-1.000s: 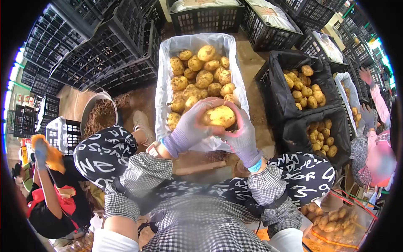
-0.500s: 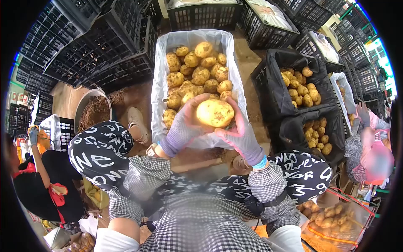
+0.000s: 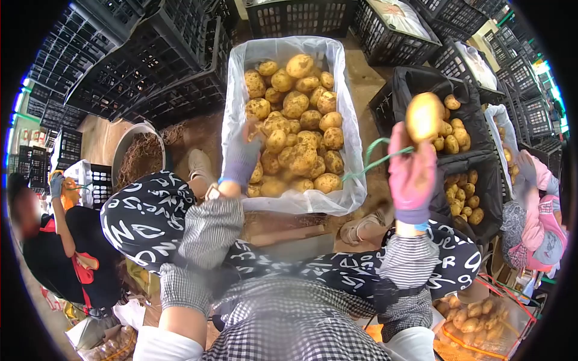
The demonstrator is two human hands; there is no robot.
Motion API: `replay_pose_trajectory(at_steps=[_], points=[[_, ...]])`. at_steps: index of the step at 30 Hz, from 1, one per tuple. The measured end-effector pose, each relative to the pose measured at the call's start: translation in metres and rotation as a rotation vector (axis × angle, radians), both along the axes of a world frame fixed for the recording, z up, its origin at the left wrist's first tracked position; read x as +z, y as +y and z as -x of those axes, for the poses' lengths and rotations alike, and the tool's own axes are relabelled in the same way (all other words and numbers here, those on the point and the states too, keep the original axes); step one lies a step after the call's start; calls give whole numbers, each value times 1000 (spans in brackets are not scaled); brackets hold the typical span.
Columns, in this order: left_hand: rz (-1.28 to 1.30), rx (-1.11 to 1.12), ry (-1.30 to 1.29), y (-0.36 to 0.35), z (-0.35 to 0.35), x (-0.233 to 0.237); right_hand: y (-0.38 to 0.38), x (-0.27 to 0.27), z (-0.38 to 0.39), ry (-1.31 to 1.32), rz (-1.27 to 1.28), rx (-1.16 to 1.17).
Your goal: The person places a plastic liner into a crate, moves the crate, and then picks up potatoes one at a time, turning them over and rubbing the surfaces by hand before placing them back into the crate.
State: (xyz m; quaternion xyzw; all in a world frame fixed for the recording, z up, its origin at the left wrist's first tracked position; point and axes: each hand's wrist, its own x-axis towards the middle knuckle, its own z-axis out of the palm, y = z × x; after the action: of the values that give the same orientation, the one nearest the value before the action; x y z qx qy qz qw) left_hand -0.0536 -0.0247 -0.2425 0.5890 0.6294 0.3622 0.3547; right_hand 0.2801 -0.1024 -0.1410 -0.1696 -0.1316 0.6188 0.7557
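Note:
My left hand, in a grey-purple glove, reaches into the left side of a crate lined with clear plastic. Its fingers are apart, right at the heaped soil-marked potatoes. To the right of that crate, my right hand, in a pink and purple glove, is raised with fingers stretched out. A large pale potato, smeared by motion, is just beyond its fingertips, overlapping them in this view. A green strap runs from the crate's right side toward this hand.
Two black-lined crates with potatoes stand at the right. Stacked black crates rise at the left, by a bucket of dry brown fibres. Bagged potatoes lie lower right. Other people work at the left and right.
Both hands held the large potato over the lined crate. The hands have parted: my right hand and the potato moved right, toward the black-lined crates, and my left hand went down to the heap.

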Motion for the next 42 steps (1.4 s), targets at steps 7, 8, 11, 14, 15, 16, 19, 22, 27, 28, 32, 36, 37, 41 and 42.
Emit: replay_pose_trajectory(at_steps=[7,8,11,14,15,16,19,22,27,28,32,36,37,41,42], points=[[224,-551,764,55,-42,-3,-9,-6,10,-490,262,-15],[240,-515,750,57,-46,-11,-10,-7,10,-488,283,-19],[249,-485,448,49,-33,3,-10,-11,15,-502,316,-33],[424,-557,-109,40,-23,47,-14,-26,27,-602,345,74],[510,-543,-292,29,-26,73,-14,-29,34,-673,392,155],[508,-586,-443,20,-28,88,-15,-31,45,-718,371,218],[519,-656,-754,-7,-35,114,-18,-23,76,-882,230,328],[480,-612,-879,-36,-48,111,-25,-3,84,-854,191,356],[600,-573,-767,-65,-37,107,-29,-12,82,-1349,-151,124],[562,-583,-779,-64,-31,100,-31,-15,84,-1113,-65,216],[466,-603,-972,-69,-29,84,-27,-19,78,-947,-20,288],[305,-571,-929,-70,-38,87,-26,-27,74,-760,179,338],[239,-553,-882,-67,-39,85,-25,-25,75,-866,152,363],[4,-516,-617,-65,-44,73,-28,-9,88,-777,165,480],[-4,-504,-598,-67,-48,77,-27,-11,89,-707,174,470]])
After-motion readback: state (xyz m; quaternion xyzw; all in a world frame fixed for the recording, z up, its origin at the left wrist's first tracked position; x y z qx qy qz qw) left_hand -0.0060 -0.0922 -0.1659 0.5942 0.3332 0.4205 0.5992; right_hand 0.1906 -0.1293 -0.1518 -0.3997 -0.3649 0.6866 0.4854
